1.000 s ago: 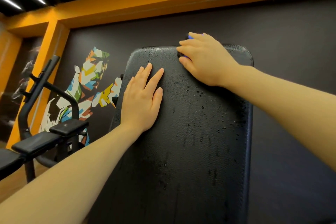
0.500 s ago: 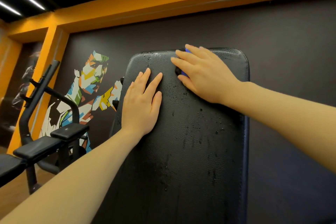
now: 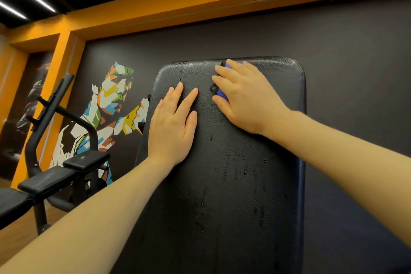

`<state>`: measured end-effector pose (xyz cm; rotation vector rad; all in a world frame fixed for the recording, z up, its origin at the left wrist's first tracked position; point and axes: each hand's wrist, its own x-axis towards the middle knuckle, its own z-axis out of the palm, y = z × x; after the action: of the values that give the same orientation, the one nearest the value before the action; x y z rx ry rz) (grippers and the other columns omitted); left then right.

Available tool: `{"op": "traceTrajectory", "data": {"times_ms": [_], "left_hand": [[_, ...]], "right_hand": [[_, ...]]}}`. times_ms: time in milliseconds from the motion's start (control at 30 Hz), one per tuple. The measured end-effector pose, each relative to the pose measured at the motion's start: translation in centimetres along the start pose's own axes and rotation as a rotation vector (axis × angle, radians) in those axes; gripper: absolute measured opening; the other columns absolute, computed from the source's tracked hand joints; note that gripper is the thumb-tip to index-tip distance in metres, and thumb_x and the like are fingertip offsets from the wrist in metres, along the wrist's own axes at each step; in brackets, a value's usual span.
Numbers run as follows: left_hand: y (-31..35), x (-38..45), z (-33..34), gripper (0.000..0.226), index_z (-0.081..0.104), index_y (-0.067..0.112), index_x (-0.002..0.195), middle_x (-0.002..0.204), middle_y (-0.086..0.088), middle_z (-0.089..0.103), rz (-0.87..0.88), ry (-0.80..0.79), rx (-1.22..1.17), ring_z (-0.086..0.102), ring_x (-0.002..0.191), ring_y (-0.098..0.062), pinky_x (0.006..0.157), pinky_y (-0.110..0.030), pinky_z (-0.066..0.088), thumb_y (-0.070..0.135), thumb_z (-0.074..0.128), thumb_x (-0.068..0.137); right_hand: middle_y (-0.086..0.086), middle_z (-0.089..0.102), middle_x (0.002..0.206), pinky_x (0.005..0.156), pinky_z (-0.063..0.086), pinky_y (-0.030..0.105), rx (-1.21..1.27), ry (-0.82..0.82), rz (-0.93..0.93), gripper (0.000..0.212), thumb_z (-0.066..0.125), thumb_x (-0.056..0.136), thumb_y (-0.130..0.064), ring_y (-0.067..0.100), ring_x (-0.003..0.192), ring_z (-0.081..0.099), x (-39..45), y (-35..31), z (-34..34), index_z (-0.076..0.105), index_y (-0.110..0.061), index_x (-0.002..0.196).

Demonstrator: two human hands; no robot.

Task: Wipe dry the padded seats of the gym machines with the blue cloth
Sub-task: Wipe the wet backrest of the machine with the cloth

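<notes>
A: Where's the blue cloth [image 3: 223, 95] at the moment?

B: Under the right hand [image 3: 245, 98], near the top of the padded backrest [image 3: 233, 184]. Only slivers of blue show past the fingers, at the upper edge and below the index finger.

A: And the grip?

B: The right hand lies spread over the cloth, fingers nearly straight, pressing it flat to the vinyl rather than curling round it. The left hand [image 3: 172, 125] holds nothing; it rests palm down, fingers straight, on the pad's left side, probably bracing it.

A: How should the cloth handle?

B: I'd say soft, light and limp. It likely bunches under the palm, so broad flat pressure should suit it better than a pinch. If the pressure drops on that steep surface, it may slide away.

A: The pad itself?

B: Pebbled black vinyl, with droplets and runs scattered down the middle and right. It looks slick when wet, firm but cushioned. Most of the wet area sits below the hands, so much wiping seems left.
</notes>
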<state>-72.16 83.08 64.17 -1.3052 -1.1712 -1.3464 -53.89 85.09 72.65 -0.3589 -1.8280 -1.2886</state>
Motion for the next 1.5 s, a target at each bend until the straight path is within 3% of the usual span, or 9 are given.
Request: {"op": "traceTrajectory", "data": {"times_ms": [133,400,633,1000,1233,1333,1400,1500], "left_hand": [[0.0,-0.2,0.0,0.055,0.037,0.026,0.149,0.159,-0.005,0.028,0.001,0.01,-0.003,0.02,0.148,-0.022,0.119,-0.041,0.019,0.04,0.025,0.098],[0.0,-0.3,0.0,0.053,0.039,0.025,0.148,0.158,-0.006,0.03,-0.003,0.017,-0.006,0.021,0.148,-0.023,0.119,-0.043,0.022,0.039,0.026,0.098],[0.0,-0.3,-0.1,0.054,0.038,0.026,0.149,0.158,-0.005,0.029,-0.009,0.01,-0.001,0.021,0.148,-0.022,0.119,-0.042,0.021,0.04,0.026,0.098],[0.1,-0.4,-0.1,0.055,0.039,0.024,0.148,0.157,-0.007,0.03,-0.005,0.016,-0.012,0.021,0.147,-0.024,0.118,-0.044,0.023,0.04,0.026,0.097],[0.0,-0.4,-0.1,0.054,0.04,0.024,0.148,0.158,-0.007,0.03,-0.009,0.019,-0.014,0.022,0.147,-0.023,0.118,-0.046,0.025,0.04,0.026,0.098],[0.0,-0.5,-0.1,0.054,0.041,0.024,0.148,0.157,-0.007,0.031,-0.012,0.023,-0.013,0.023,0.147,-0.024,0.117,-0.044,0.024,0.04,0.027,0.098],[0.1,-0.4,-0.2,0.054,0.042,0.024,0.147,0.157,-0.007,0.032,-0.014,0.03,-0.018,0.024,0.147,-0.024,0.117,-0.043,0.024,0.04,0.028,0.097],[0.2,-0.4,-0.3,0.055,0.041,0.025,0.147,0.157,-0.006,0.031,-0.021,0.024,-0.024,0.023,0.147,-0.023,0.118,-0.041,0.022,0.041,0.027,0.096]], "right_hand": [[0.015,0.063,0.127,0.102,0.044,0.051,0.02,0.026,-0.045,0.055,0.04,0.088,-0.039,0.037,0.122,0.056,-2.7,-1.4,0.2,0.067,-0.001,0.117],[0.012,0.06,0.133,0.103,0.041,0.052,-0.071,-0.056,-0.088,0.058,0.035,0.087,-0.043,0.034,0.125,0.054,-2.0,-0.2,-0.6,0.066,-0.007,0.122],[0.009,0.034,0.156,0.116,0.019,0.05,-0.061,-0.131,-0.031,0.05,0.048,0.099,-0.037,0.03,0.146,0.024,2.1,3.4,-1.8,0.047,-0.013,0.143],[0.016,0.06,0.132,0.104,0.041,0.052,0.066,0.007,-0.028,0.054,0.042,0.088,-0.039,0.037,0.126,0.052,-3.2,-0.5,-0.5,0.067,-0.002,0.119],[0.014,0.062,0.13,0.103,0.043,0.05,0.007,0.042,-0.088,0.052,0.04,0.089,-0.038,0.036,0.123,0.056,-4.6,-1.2,-0.2,0.068,-0.005,0.117],[0.017,0.061,0.129,0.101,0.044,0.052,-0.006,0.034,-0.088,0.047,0.047,0.086,-0.034,0.039,0.122,0.056,-3.1,0.2,-0.6,0.068,-0.004,0.115],[0.019,0.058,0.133,0.104,0.04,0.055,-0.006,-0.005,-0.049,0.045,0.053,0.086,-0.031,0.041,0.127,0.05,-1.6,1.7,-1.4,0.066,-0.002,0.118],[0.018,0.049,0.144,0.11,0.029,0.057,-0.013,-0.083,0.031,0.053,0.045,0.09,-0.037,0.039,0.137,0.039,0.2,3.7,-2.3,0.06,-0.005,0.13]]}}
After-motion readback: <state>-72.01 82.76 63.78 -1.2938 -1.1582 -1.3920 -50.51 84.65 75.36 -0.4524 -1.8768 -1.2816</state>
